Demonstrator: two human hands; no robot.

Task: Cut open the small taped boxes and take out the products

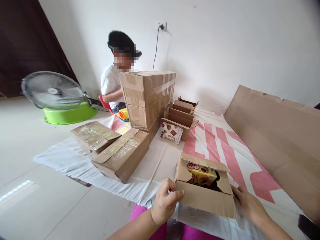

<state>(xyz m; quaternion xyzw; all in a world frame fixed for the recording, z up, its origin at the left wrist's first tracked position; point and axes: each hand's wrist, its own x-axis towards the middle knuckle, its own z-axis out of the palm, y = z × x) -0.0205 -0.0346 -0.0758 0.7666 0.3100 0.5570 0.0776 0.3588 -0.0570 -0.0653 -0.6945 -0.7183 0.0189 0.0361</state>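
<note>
In front of me an open cardboard box (207, 196) sits at the near edge of the cloth-covered table. Its front flap leans out toward me and its back flap stands partly over the opening. Inside lies a yellow printed packet (202, 174) with red and dark markings. My left hand (167, 199) pinches the box's front left corner, thumb on the flap. At the right side my right hand (246, 201) has its fingers closed on the box edge; some fingertips are hidden.
Two taped boxes (122, 153) lie left of a tall stack of taped boxes (147, 96). Several open boxes (178, 117) line up behind, with a white pouch (171, 132) leaning there. A large cardboard sheet (272, 140) stands right. Beyond sit a person (110, 80) and a fan (53, 90).
</note>
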